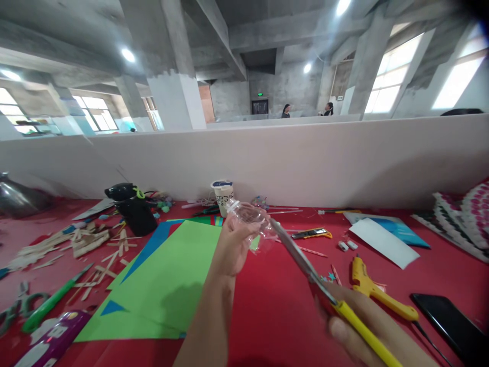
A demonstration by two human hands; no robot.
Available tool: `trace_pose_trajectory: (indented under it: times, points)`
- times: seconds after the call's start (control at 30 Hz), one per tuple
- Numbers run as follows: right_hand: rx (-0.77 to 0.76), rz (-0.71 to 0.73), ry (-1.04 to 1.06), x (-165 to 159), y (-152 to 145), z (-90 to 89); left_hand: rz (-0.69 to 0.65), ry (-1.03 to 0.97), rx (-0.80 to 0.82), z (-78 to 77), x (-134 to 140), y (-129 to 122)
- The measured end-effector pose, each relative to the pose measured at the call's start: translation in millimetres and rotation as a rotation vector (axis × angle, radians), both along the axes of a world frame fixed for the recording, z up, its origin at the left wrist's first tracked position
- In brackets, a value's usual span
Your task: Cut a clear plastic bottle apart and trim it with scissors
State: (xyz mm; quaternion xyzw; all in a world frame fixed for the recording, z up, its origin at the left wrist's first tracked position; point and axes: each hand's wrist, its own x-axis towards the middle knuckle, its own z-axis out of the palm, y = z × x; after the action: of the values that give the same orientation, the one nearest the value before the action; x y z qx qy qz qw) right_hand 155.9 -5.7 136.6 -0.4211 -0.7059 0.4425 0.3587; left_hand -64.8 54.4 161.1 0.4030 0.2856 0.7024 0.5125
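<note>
My left hand (235,244) is closed around a clear plastic bottle (246,216), its threaded neck pointing up and to the left. My right hand (351,316) grips a knife (301,257) by its yellow handle, the long metal blade slanting up and left. The blade's tip reaches the right end of the bottle; I cannot tell if it touches. The bottle's far side is hard to make out through the glare. Beneath my left forearm lies a light green sheet (164,280), and red tabletop (267,311) shows between my arms.
On the left are a black bottle (135,209), wooden sticks (86,239), a green-handled tool (53,303) and scissors (25,303). A paper cup (222,196) stands behind. To the right lie a box cutter (311,233), yellow glue gun (378,290) and phone (451,323). A white partition (267,163) borders the back.
</note>
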Motion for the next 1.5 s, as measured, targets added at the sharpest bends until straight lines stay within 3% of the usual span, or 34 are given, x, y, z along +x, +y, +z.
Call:
trace_pose_trajectory:
  times: [0.13,0.27,0.4,0.63,0.83,0.9,1.1,1.37,1.5]
  points:
    - [-0.203,-0.040,0.138,4,16,-3.3,-0.206,-0.113,-0.071,-8.6,11,3]
    - [-0.160,-0.081,0.219,10,40,-11.4,-0.412,-0.126,-0.089,-19.0,33,2]
    - [-0.187,-0.102,0.287,13,56,-14.5,-0.515,-0.127,-0.062,-24.8,47,-2]
    - [-0.256,-0.016,0.306,25,69,-18.5,-0.427,-0.139,-0.118,-26.9,67,0]
    - [-0.193,-0.023,0.195,32,78,-19.8,-0.190,-0.057,-0.165,-31.3,79,7]
    - [-0.182,-0.041,0.182,32,78,-16.0,-0.165,-0.053,-0.185,-31.6,79,8]
    - [-0.136,-0.106,0.189,29,79,-8.0,-0.220,-0.064,-0.282,-32.1,81,7]
    - [-0.040,-0.218,0.297,34,91,-29.3,-0.419,-0.144,-0.371,-37.0,84,7]
    - [-0.077,-0.232,0.467,26,89,-31.9,-0.330,-0.144,-0.334,-36.4,86,5]
